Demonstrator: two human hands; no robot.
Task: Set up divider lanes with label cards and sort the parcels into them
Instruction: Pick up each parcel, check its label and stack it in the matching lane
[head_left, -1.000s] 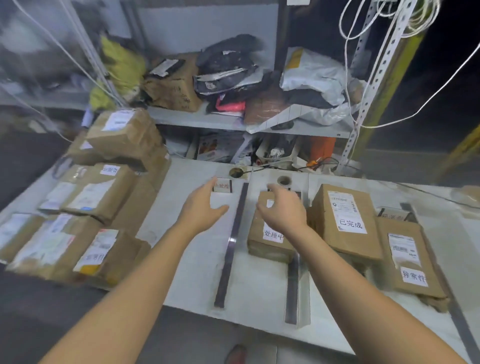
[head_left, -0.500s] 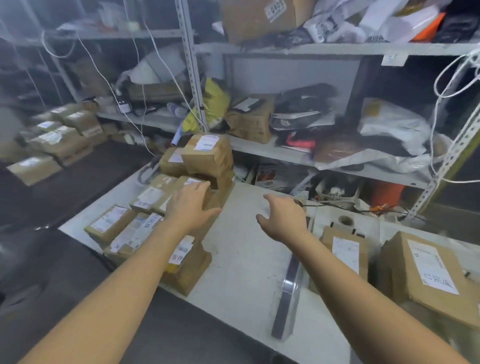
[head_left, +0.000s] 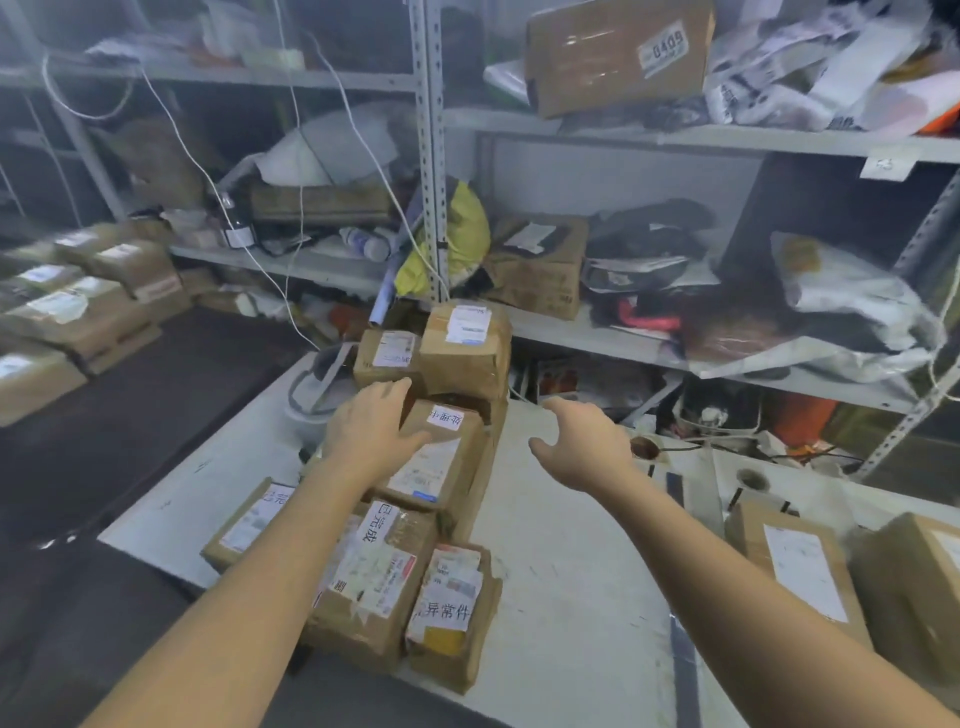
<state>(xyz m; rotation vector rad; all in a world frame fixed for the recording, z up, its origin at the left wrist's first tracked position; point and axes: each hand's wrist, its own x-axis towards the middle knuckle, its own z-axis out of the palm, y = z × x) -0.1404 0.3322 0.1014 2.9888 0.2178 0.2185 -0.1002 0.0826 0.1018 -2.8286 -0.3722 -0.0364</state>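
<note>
1. Parcels (head_left: 400, 530) sit in a big brown pile on the left side of the desk (head_left: 561, 571). They are stacked on each other, and the pile is the biggest thing close by.
2. The view has swung to the left. A second ago it looked at the lanes with sorted boxes. Now it looks at the unsorted pile, so I think the next parcel is about to be picked.
3. A sorted box (head_left: 800, 566) and a dark divider strip (head_left: 685, 670) sit well apart from the pile, on the right. The far right box is cut off by the edge.
4. The left hand (head_left: 371, 428) has moved onto a parcel with a white sticker (head_left: 436, 457) in the middle of the pile. Its fingers are spread and lie flat on the top left corner. They do not grip it yet.
5. The right hand (head_left: 582, 441) has come across too. It hangs over the bare desk just beside the pile, fingers loose and apart, holding nothing.
6. The left arm hides part of the front parcels.
7. Small black words show on some stickers. A few are sharp, but many are blurry or upside down.
8. I cannot see any label cards now, and the back shelves are too messy to make out well.
</note>
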